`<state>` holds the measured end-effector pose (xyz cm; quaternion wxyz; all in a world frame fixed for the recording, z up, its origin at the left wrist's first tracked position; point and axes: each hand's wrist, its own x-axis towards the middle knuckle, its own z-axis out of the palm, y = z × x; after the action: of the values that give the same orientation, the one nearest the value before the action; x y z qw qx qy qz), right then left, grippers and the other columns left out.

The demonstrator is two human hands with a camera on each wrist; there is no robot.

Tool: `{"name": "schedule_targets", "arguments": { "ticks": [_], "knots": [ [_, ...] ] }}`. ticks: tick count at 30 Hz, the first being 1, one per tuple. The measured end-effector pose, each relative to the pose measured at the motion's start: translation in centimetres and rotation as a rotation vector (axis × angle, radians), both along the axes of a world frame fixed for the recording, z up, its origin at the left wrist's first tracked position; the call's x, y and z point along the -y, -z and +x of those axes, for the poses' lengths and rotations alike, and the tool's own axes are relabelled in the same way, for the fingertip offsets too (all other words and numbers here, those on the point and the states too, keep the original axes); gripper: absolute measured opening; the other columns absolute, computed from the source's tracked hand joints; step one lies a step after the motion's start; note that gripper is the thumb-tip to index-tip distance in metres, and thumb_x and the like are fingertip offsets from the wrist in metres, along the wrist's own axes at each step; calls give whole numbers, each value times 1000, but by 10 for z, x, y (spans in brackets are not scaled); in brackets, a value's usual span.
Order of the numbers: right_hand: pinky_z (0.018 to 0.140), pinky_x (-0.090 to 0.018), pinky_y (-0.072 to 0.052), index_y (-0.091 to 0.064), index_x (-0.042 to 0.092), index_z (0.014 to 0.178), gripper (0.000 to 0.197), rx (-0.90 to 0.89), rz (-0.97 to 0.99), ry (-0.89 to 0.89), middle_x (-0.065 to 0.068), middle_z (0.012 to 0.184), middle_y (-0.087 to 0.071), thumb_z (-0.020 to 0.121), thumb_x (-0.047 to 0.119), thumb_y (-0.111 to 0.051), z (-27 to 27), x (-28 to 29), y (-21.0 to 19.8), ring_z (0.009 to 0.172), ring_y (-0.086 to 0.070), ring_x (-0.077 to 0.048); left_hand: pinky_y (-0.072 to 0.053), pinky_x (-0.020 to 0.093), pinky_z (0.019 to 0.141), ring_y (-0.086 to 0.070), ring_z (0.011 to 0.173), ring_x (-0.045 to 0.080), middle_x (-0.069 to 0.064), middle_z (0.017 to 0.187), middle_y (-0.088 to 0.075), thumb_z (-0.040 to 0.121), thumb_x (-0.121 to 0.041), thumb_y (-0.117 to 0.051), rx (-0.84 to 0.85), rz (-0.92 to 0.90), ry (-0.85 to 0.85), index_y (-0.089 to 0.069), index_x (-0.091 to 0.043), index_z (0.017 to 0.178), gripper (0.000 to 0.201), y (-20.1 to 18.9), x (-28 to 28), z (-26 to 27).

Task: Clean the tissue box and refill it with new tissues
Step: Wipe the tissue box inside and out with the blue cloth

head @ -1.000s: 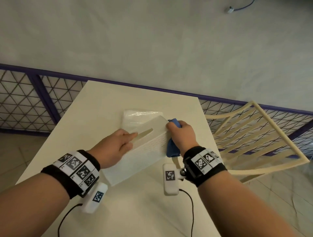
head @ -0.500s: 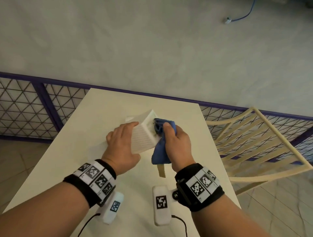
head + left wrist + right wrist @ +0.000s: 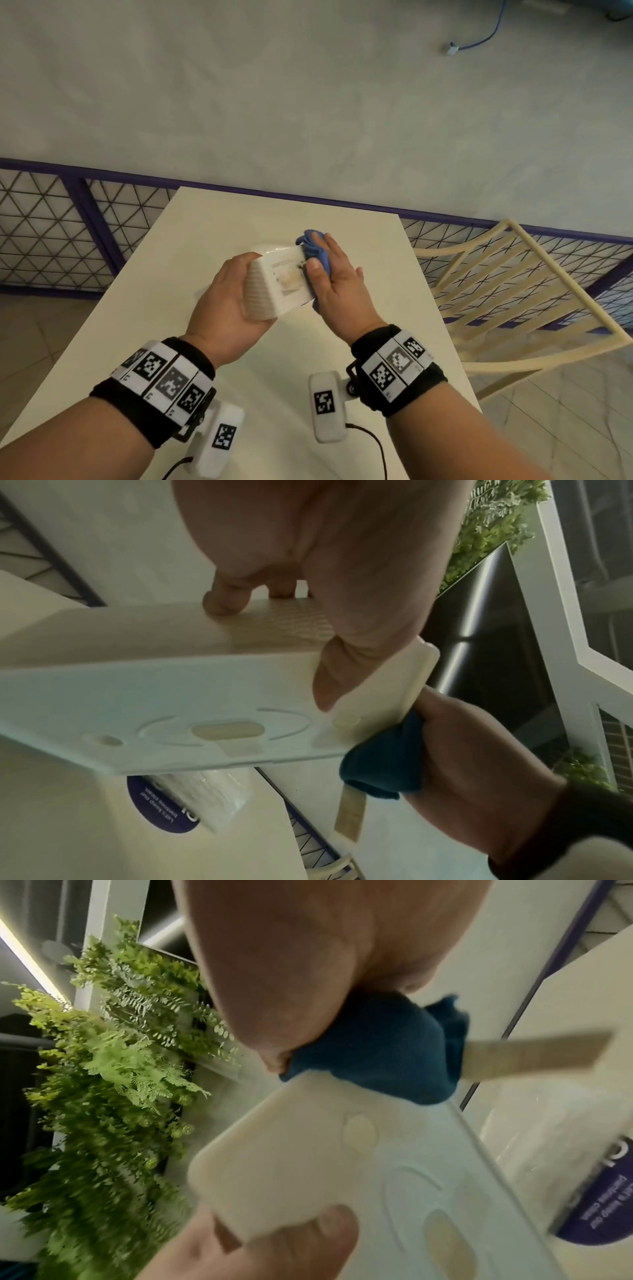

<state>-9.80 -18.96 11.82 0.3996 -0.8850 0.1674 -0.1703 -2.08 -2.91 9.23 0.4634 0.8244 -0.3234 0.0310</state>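
Cream tabletop (image 3: pixel 164 308) against a pale wall, with a slatted chair (image 3: pixel 513 294) off to my right, forms the setting. My left hand (image 3: pixel 226 305) grasps the white tissue box (image 3: pixel 277 284) held up off the table, thumb on the near ribbed end and fingers wrapped round the far side; the left wrist view shows the thumb (image 3: pixel 342 669) lying on the flat panel with the oval recess. My right hand (image 3: pixel 337 284) clasps a crumpled blue cloth (image 3: pixel 317 248) and presses it against the box's right edge, so both hands touch the box, left as holder, right as wiper. I read the box's long axis as running away from me and slightly rightward, tipped so that a face bearing a label and a brownish smear turns upward. A sealed pack of new tissues (image 3: pixel 205 799) lies on the table below the box, beside a purple round sticker (image 3: pixel 154 804). Compared with half a second ago, the box has rolled in my left hand: then its ribbed end and a plain side faced me, now the smeared face does, and the cloth has climbed toward the far corner. My judgement: cleaning is under way, refilling not yet begun.
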Motion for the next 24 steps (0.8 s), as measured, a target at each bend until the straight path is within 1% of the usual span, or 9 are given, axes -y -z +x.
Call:
{"name": "schedule_targets", "arguments": {
  "ticks": [3,7,9,11,14,16,19,22,24],
  "knots": [
    [119,-53,2,-17,41,148,57,-35,-155,3,8,160,-12,94,56,-27,0,-20,-1,149,-2,-14,-43,27,74,-55,93,10,-13,116,-50,63,-27,-81,-34,-6,22,-39,-35,123,74,0,4,-1],
    [114,-44,14,-13,53,143,52,3,-294,-163,21,159,-4,92,58,-22,-10,-44,4,147,12,-8,-45,23,73,-57,96,10,-12,118,-50,63,-41,-72,-63,-8,55,-36,-40,120,68,-7,7,1],
    [116,-44,13,-20,58,137,45,59,-166,-120,29,152,-11,93,56,-25,-11,-27,10,147,3,-1,-43,20,72,-56,96,11,-10,116,-51,60,-27,-82,-92,-20,61,-39,-37,117,73,-6,2,5],
    [119,-50,6,-31,59,130,36,99,55,-50,30,148,-21,94,51,-31,-11,-9,10,144,-16,0,-47,26,78,-57,101,11,-10,115,-54,55,-20,-86,-186,-61,101,-39,-39,115,78,-1,-4,8],
    [118,-49,-25,-50,48,119,24,177,511,-42,8,141,-51,98,40,-39,-14,1,3,132,-45,-11,-52,28,82,-56,107,0,-21,111,-58,52,-19,-82,-370,-172,186,-40,-47,110,77,4,-15,10],
    [113,-43,-35,-56,43,111,23,175,648,-72,6,127,-61,92,49,-45,-20,3,-5,124,-53,-15,-55,26,77,-57,109,1,-23,110,-60,52,-14,-81,-490,-261,266,-42,-50,109,78,5,-22,12],
    [106,-32,-44,-47,47,119,52,106,522,-236,5,123,-63,70,59,-63,-26,3,-9,122,-55,-16,-53,25,78,-58,111,9,-12,118,-62,49,-17,-83,-649,-383,383,-41,-46,119,86,6,-34,18],
    [113,-21,-32,-16,58,133,89,46,177,-357,11,150,-37,68,45,-75,-21,3,-19,137,-36,-3,-53,26,80,-58,113,11,-7,123,-61,42,-27,-93,-732,-404,450,-39,-44,126,101,7,-40,24],
    [115,-20,-28,-13,52,139,98,58,151,-380,15,153,-28,69,35,-79,-15,6,-26,138,-31,3,-53,26,80,-58,112,10,-11,122,-62,40,-39,-94,-733,-351,463,-38,-47,125,102,7,-41,24]
  ]
}}
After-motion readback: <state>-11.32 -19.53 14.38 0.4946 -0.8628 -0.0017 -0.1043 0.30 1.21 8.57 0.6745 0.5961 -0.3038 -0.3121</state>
